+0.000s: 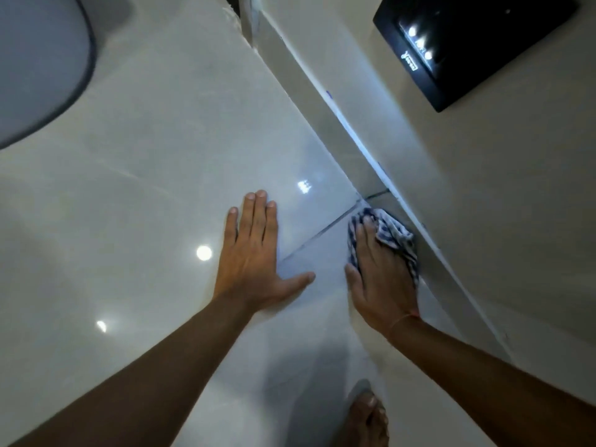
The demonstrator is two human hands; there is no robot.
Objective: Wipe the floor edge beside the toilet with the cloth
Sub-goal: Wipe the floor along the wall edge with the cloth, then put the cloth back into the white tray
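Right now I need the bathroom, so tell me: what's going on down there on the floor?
A person is crouched over the tiled floor, cleaning. The right hand presses a blue-and-white cloth against the floor edge where it meets the wall. The left hand is spread flat on the tiles, apparently for support. The toilet sits off at the upper left, and a bare foot shows at the bottom.

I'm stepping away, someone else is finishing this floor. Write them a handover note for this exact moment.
Left hand: flat on the glossy floor tile, fingers spread, holding nothing, bracing.
Right hand: pressing the blue-and-white checked cloth onto the floor, against the base of the wall, by a grout line.
Toilet: far left, away from the cloth.
Done: cannot tell which stretch has been wiped.
Left: presumably the wall edge ahead, towards the corner.
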